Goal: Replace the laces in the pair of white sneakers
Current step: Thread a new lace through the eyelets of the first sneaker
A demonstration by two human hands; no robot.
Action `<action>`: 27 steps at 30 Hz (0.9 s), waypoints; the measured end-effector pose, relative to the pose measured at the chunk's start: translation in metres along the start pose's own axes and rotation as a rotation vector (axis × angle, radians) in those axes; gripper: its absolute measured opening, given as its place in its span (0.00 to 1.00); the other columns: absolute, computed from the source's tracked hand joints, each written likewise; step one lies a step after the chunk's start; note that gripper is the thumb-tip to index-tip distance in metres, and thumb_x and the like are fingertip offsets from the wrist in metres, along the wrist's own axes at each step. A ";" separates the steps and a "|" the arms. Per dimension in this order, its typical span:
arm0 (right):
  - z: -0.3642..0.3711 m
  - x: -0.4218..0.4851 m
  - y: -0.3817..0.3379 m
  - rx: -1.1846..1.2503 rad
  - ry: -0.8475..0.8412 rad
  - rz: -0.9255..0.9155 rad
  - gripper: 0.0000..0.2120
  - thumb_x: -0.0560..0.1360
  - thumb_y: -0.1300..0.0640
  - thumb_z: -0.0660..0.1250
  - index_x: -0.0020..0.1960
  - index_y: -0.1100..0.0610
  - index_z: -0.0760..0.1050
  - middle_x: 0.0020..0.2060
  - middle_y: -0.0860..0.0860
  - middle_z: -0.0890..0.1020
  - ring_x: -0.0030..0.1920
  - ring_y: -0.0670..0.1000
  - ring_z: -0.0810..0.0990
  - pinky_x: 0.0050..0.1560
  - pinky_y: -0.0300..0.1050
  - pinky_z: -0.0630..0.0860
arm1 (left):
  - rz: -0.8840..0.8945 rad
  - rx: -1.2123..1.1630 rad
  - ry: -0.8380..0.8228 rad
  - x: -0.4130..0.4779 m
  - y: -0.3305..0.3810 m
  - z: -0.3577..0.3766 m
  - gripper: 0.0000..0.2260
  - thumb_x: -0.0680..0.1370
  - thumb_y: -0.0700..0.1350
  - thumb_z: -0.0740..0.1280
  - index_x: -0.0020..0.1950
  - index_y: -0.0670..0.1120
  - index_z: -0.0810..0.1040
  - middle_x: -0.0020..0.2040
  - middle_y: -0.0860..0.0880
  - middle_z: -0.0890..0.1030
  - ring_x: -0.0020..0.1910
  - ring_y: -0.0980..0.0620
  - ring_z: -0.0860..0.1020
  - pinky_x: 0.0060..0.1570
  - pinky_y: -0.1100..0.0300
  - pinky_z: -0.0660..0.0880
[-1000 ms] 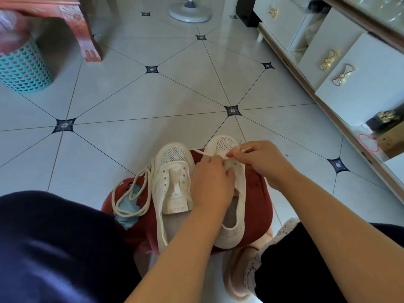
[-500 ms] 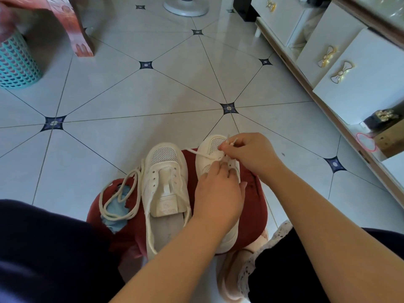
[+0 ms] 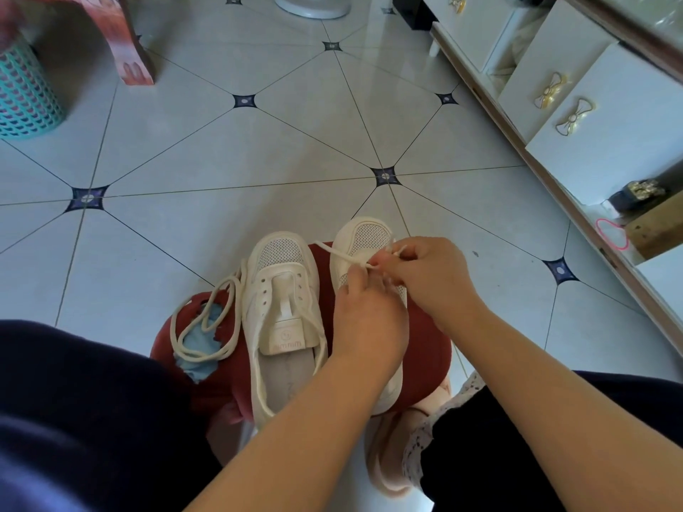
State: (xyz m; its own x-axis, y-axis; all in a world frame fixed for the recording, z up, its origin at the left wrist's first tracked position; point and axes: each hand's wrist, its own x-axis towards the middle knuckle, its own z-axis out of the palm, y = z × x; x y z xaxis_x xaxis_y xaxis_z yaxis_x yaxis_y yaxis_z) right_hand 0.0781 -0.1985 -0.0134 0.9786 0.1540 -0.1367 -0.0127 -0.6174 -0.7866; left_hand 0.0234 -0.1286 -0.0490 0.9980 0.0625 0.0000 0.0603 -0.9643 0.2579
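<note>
Two white sneakers stand side by side on a dark red stool point(image 3: 428, 349). The left sneaker point(image 3: 284, 312) has bare eyelets, and a loose cream lace point(image 3: 207, 327) lies coiled beside it over a torn blue patch. Both hands cover much of the right sneaker point(image 3: 364, 236). A white lace point(image 3: 338, 253) runs across its toe. My right hand point(image 3: 432, 279) pinches the lace's tip near the front eyelets. My left hand point(image 3: 366, 319) rests on the sneaker's middle, fingers curled at the lace; its grip is hidden.
Grey tiled floor point(image 3: 258, 171) spreads ahead. A white cabinet point(image 3: 606, 116) with bow-shaped handles runs along the right. A teal basket point(image 3: 26, 97) and a red furniture leg point(image 3: 129, 49) stand at the far left. A fan base point(image 3: 314, 5) sits at the top. My knees flank the stool.
My right hand has shifted slightly toward the toe with the lace tip. My left hand has stayed on the right sneaker, fingers reaching forward to the lace. The camera tilted a little.
</note>
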 end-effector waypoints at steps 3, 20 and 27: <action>0.002 -0.010 0.000 0.291 -0.007 0.184 0.10 0.71 0.60 0.69 0.31 0.56 0.81 0.25 0.49 0.77 0.27 0.46 0.74 0.38 0.45 0.73 | 0.013 -0.073 -0.052 -0.001 -0.001 0.000 0.17 0.79 0.42 0.50 0.66 0.44 0.68 0.67 0.47 0.68 0.68 0.45 0.58 0.59 0.55 0.63; -0.022 -0.087 -0.021 0.326 0.004 -0.048 0.13 0.73 0.58 0.67 0.35 0.44 0.82 0.29 0.43 0.81 0.31 0.39 0.77 0.36 0.27 0.70 | -0.138 -0.342 -0.013 0.000 -0.005 0.001 0.12 0.77 0.42 0.54 0.57 0.45 0.73 0.56 0.47 0.73 0.62 0.47 0.63 0.56 0.55 0.70; -0.015 -0.048 -0.010 0.270 0.036 -0.047 0.18 0.76 0.56 0.64 0.30 0.41 0.79 0.38 0.41 0.82 0.43 0.37 0.78 0.45 0.28 0.70 | -0.027 -0.191 0.047 0.003 -0.010 0.011 0.14 0.79 0.45 0.55 0.61 0.46 0.73 0.58 0.50 0.75 0.62 0.45 0.63 0.56 0.55 0.65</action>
State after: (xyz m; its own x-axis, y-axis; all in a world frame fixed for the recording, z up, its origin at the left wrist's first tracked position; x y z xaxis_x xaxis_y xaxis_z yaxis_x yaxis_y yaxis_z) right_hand 0.0343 -0.2108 0.0102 0.9860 0.1468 -0.0788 -0.0170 -0.3818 -0.9241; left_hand 0.0256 -0.1217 -0.0622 0.9940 0.1038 0.0342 0.0785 -0.8959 0.4372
